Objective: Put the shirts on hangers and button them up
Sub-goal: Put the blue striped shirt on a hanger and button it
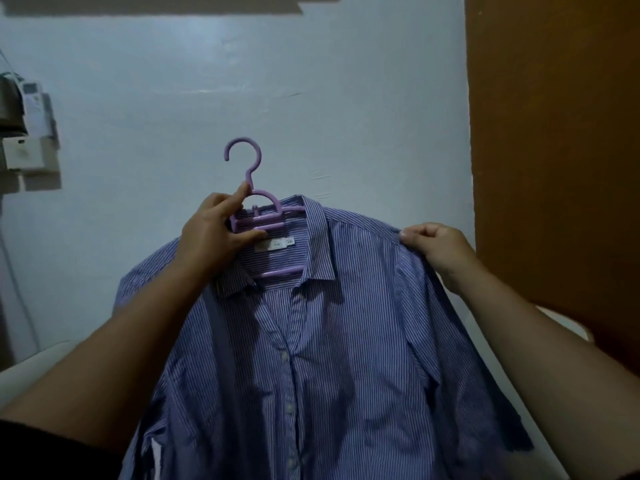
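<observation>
A blue and white striped shirt [346,341] hangs in front of me on a purple plastic hanger [254,202], held up in the air. My left hand [214,233] grips the hanger just below its hook, at the shirt's collar. My right hand [433,244] pinches the fabric at the shirt's right shoulder seam. The collar is open at the top and the placket with several pale buttons runs down the middle. The lower part of the shirt falls out of view.
A pale blue wall [242,98] is behind the shirt. A brown wooden panel [554,133] stands at the right. Wall-mounted boxes [27,133] sit at the far left. A white surface [571,330] lies below on both sides.
</observation>
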A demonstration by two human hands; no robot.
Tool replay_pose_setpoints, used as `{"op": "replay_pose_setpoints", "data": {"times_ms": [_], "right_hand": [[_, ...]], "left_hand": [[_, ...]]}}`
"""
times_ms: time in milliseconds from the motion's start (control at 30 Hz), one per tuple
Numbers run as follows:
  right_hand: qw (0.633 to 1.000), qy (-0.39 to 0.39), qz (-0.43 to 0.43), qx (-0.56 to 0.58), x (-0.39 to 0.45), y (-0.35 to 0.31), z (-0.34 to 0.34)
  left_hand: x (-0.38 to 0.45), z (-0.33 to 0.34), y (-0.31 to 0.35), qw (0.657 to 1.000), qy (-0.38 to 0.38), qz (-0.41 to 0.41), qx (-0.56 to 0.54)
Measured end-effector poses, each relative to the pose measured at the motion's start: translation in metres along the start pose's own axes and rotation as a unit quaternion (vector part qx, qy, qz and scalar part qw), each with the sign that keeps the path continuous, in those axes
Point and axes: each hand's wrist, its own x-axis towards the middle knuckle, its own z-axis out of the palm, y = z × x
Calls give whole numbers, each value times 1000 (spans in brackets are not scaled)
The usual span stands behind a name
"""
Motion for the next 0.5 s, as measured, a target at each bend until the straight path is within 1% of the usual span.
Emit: {"op": "replay_pose_setpoints", "data": {"times_ms": [67,133,167,200,267,333,400,500], "right_hand": [[996,10,-49,-72,4,-1,8],[978,28,-156,-136,5,-11,25],[961,23,-217,-171,5,-18,35],[940,3,-270,-207,5,-25,47],[898,-65,-331,-281,7,-36,68],[856,-116,-350,-362,12,-41,83],[821,-140,-346,-432,18,-41,89],[793,-155,-334,-485,22,-41,95]], "left_hand": [[-1,6,1,1000,0,-1,9],[-3,15,5,1000,4,13,16],[-4,20,7,1000,5,24,20],[-5,25,10,999,5,39,25],[-6,35,15,997,6,65,38],[-6,41,17,996,4,80,42],[-5,44,16,995,2,91,32],[-4,48,17,994,-7,105,-3]]}}
